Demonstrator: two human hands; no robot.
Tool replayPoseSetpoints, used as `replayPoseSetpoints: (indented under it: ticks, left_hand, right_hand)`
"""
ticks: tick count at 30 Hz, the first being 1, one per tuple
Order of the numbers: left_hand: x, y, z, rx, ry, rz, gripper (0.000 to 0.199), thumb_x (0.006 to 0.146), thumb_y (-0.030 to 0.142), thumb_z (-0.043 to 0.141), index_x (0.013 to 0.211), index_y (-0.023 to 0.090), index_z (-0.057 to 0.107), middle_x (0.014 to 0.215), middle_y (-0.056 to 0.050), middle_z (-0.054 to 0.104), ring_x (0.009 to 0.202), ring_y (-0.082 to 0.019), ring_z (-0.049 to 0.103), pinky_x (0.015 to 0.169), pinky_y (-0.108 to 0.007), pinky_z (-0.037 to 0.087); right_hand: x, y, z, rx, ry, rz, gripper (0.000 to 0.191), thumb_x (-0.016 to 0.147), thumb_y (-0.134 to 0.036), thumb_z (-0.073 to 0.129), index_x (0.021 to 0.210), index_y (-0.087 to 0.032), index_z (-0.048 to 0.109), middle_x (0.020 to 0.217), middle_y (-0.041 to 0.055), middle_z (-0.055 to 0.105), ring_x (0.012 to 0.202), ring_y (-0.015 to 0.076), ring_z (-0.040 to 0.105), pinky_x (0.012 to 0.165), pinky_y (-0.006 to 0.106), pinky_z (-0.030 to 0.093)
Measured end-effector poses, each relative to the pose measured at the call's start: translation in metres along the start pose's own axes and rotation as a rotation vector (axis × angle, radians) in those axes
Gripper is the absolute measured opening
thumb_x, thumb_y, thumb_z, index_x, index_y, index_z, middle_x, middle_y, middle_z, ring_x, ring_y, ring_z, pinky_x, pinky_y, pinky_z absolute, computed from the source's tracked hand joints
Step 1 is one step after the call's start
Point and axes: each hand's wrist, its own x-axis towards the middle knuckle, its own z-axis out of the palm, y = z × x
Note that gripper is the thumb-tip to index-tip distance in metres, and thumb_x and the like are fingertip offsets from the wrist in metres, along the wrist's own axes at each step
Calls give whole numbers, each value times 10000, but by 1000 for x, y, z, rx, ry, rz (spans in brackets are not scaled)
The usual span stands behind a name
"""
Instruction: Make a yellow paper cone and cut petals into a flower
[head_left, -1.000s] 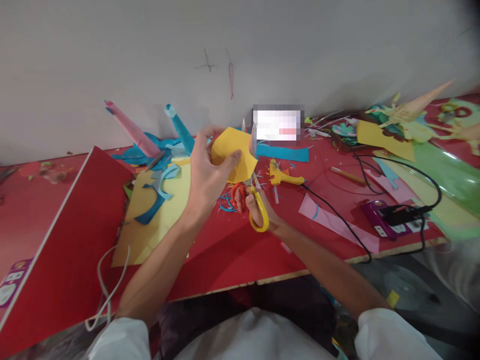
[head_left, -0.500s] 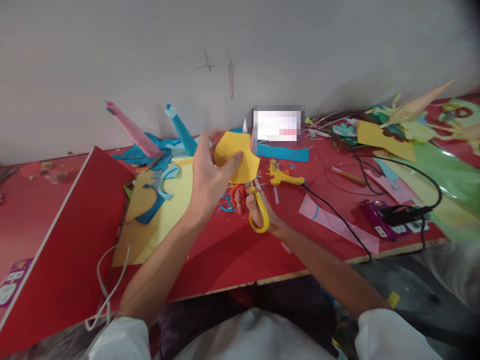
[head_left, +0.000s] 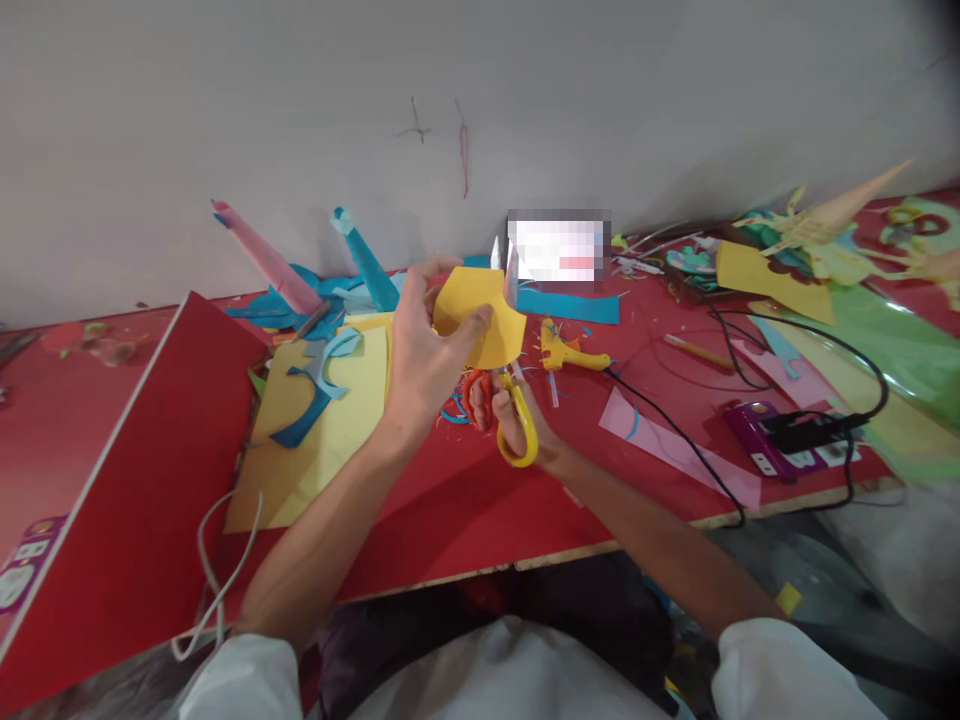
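My left hand (head_left: 424, 345) is closed on a yellow piece of paper (head_left: 491, 300), thumb on its face and fingers behind it. The paper has a curved notch cut in its right edge. In my right hand (head_left: 512, 415) is a pair of scissors (head_left: 528, 440) with one yellow and one red handle loop, fingers through the loops. Its blades point up and stand apart at the paper's right side; part of them is hidden behind the paper. Thin paper scraps (head_left: 453, 408) lie on the red table beneath my hands.
A yellow glue gun (head_left: 574, 355) with a black cord lies to the right, near a pink paper strip (head_left: 675, 445) and a purple power socket (head_left: 757, 440). Pink (head_left: 266, 260) and blue paper cones (head_left: 366, 260) stand back left. A red board (head_left: 142, 480) rises at left.
My left hand and the yellow paper have shifted slightly to the right. The scissor blades look a little closer together; my right hand has hardly moved.
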Motion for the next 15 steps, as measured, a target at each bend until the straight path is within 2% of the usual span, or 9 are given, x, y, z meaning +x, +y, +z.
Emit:
replayPoseSetpoints:
  ticks: [10,15]
  left_hand:
    - [-3,-4,4,-8,20,28,450,913,298,805,1307,256,593,1315,-86,659,1223,-271,681,994,-429,641]
    - [-5,-5,8,11,28,20,450,928,333,796,1318,257,584,1307,-92,665,1131,-241,711,939,-402,657]
  right_hand:
    - [-2,-5,5,-16,25,64,626,948,-863,490,851,-248,549,625,-23,548,523,157,533,513,320,405]
    - [-2,-1,6,-84,35,79,664,935,-895,454,770,-255,517,612,-16,548,527,157,527,529,327,432]
